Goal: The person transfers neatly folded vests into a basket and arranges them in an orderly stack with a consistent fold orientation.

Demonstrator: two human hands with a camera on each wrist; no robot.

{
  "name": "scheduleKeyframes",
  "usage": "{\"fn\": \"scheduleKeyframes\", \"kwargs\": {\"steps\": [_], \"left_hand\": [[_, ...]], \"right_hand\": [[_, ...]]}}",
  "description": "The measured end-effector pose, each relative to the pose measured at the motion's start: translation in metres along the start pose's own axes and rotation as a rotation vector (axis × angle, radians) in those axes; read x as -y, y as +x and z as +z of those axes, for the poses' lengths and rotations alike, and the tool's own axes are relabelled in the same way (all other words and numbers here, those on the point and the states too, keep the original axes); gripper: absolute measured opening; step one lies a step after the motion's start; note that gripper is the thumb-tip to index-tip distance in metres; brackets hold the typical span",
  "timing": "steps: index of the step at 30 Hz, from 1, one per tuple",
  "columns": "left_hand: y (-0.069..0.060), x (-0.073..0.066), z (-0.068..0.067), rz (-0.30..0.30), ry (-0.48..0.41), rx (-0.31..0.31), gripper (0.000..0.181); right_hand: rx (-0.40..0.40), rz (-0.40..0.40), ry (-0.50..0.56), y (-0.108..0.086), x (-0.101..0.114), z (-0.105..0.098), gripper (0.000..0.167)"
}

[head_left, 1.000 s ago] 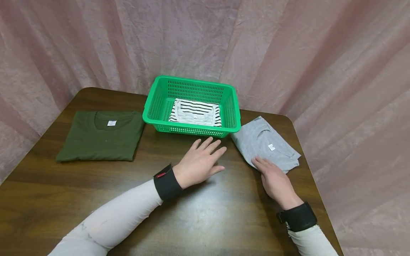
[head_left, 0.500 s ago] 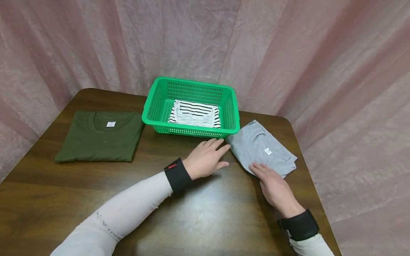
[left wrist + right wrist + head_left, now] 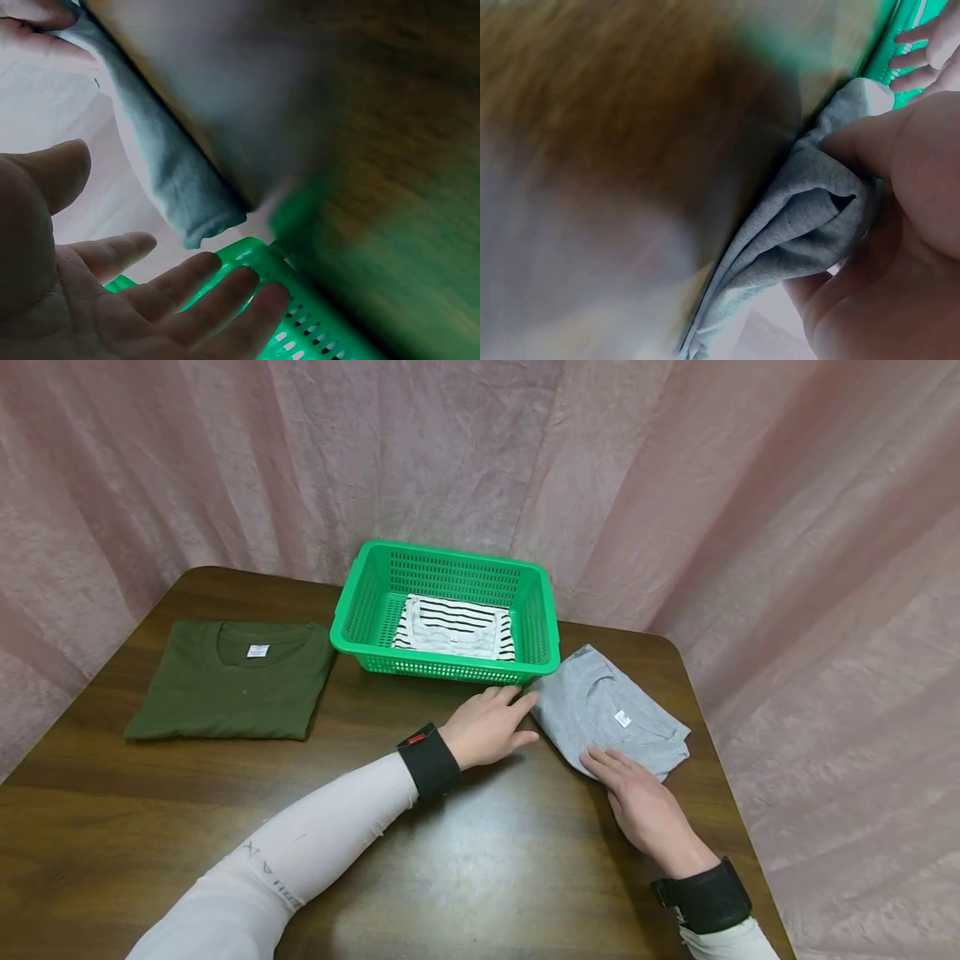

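Left hand (image 3: 487, 727) has slid over to the right compared with a second ago, and its fingertips now sit just off the front of the green basket (image 3: 455, 568), right by the near-left corner of the grey T-shirt (image 3: 600, 718). Fingers are straight and a bit spread, not gripping anything, and I honestly can't tell if the index finger touches the cloth. Right hand (image 3: 645, 806) has the near edge of that shirt pinched, thumb on the front of the fold and fingers over the top. Shirt itself is folded flat on the right side of the table (image 3: 420, 860), and it's crept slightly toward the person since that earlier frame. Handling-wise I'd call it light, soft and floppy, nothing fragile, but the layers look loose and could slide apart if you only lift one edge. I'd take it at two opposite ends, thumbs under and fingers flat on top, so the middle doesn't sag. Otherwise nothing's really different: striped shirt (image 3: 453, 639) lying in the basket, dark green T-shirt (image 3: 232, 693) folded over on the left.
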State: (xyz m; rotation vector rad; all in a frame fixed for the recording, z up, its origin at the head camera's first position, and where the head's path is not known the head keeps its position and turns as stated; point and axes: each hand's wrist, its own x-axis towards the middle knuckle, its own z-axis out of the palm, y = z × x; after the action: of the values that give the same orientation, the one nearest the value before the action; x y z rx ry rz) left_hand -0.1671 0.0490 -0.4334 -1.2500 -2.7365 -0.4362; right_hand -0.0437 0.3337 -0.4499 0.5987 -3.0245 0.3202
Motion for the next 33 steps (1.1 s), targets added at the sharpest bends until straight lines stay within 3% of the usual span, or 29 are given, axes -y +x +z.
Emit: {"fn": "scheduleKeyframes", "kwargs": {"steps": [7,14,21,26,33], "left_hand": [[0.002,0.003,0.006,-0.012,0.001,-0.01,0.064],[0.009,0.006,0.009,-0.033,-0.008,0.049,0.062],[0.013,0.006,0.01,-0.049,0.011,0.102,0.048],[0.014,0.005,0.009,-0.059,0.051,0.126,0.041],[0.018,0.003,0.014,-0.07,0.119,0.166,0.036]], "right_hand": [[0.01,-0.031,0.008,-0.003,-0.002,0.001,0.057],[0.011,-0.028,0.02,-0.004,-0.001,0.0,0.057],[0.005,-0.003,0.068,-0.005,0.001,-0.001,0.051],[-0.019,0.067,0.113,-0.003,0.002,-0.003,0.041],[-0.085,0.212,0.047,-0.002,0.002,-0.007,0.038]]}}
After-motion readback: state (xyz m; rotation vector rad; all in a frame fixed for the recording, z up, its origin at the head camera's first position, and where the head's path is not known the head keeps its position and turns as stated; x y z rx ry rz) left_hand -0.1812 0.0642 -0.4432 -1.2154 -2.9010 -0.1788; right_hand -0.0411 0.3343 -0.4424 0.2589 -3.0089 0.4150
